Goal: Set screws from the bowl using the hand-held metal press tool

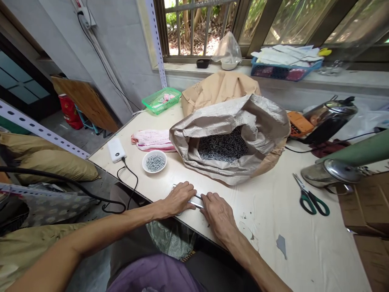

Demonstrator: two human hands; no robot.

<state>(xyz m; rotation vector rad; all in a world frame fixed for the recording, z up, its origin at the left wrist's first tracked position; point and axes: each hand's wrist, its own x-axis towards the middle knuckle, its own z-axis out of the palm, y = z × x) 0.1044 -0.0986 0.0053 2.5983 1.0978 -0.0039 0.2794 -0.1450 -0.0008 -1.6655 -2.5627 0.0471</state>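
Both my hands are closed on a slim silver metal rail [196,203] at the table's near edge. My left hand [180,198] covers its left part, with fingers wrapped over it. Round the right end curls my right hand [218,211]. Between the hands, two bright parallel bars show; the rest is hidden under the fingers. Just beyond my left hand stands a white bowl [147,167] filled with small silver metal pins [154,163]. Farther back, an open paper-lined sack [209,117] holds a heap of similar dark metal pins [223,146].
A white power bank [116,149] with a black cable lies at left, near a pink-and-white cloth [153,140]. A green basket [156,107] stands at the back. Scissors [313,200], a metal mug [325,174] and a kettle [331,117] are at right.
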